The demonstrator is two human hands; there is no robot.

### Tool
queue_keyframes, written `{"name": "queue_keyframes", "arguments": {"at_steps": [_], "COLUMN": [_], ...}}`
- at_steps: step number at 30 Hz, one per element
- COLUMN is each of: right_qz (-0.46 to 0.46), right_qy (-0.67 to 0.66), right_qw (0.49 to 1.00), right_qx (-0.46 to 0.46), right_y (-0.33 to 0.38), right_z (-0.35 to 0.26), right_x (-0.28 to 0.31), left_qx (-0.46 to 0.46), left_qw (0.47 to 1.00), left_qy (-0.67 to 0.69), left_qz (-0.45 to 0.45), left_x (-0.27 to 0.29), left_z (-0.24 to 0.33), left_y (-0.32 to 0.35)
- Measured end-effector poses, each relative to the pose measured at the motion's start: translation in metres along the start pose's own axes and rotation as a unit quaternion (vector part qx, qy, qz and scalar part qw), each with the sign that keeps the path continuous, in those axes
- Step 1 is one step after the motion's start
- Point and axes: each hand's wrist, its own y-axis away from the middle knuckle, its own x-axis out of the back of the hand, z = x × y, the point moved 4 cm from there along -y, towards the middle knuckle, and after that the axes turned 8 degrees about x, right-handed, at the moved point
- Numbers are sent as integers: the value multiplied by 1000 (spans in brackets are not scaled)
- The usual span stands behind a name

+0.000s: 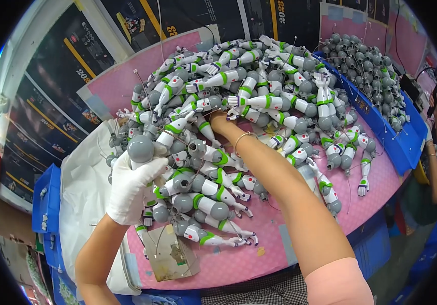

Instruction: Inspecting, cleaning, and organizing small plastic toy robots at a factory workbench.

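L hand (pixel 134 185) clamped on gry ball (pixel 140 148) | R hand (pixel 220 124) amid wht/grn toy arms (pixel 264 102), grip unclear

the carrier is a table with a pink, faintly patterned top (pixel 239 260), its edges bowed by the lens. a dense heap of toy arms (pixel 223 77) in white, grey and bright green covers the back and middle, piled several deep and pointing every which way. toward the right the pile thins, and one single arm (pixel 365 170) lies with its hand toward the near edge. at the near left stands a small worn box (pixel 163 259), stained and pale. a crumpled white sheet (pixel 83 185) spreads along the left side. pale blue tape (pixel 287 244) sticks to the front, near a small yellow patch (pixel 260 251). a blue tray (pixel 376 133) borders the right side (whether it rests on the top or just beside it, i cannot tell).
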Motion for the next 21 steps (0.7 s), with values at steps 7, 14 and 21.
{"name": "queue_keyframes", "arguments": {"at_steps": [7, 14, 21], "right_qz": [232, 438, 212], "right_qy": [-6, 15, 162], "right_qw": [967, 878, 923], "right_qx": [108, 193, 279], "right_y": [-80, -96, 146], "right_z": [-10, 86, 27], "right_x": [-40, -65, -6], "left_qx": [0, -8, -197], "left_qw": [1000, 996, 973], "left_qy": [23, 60, -72], "left_qz": [-17, -72, 99], "left_x": [4, -14, 10], "left_z": [-8, -6, 25], "left_y": [4, 7, 13]}}
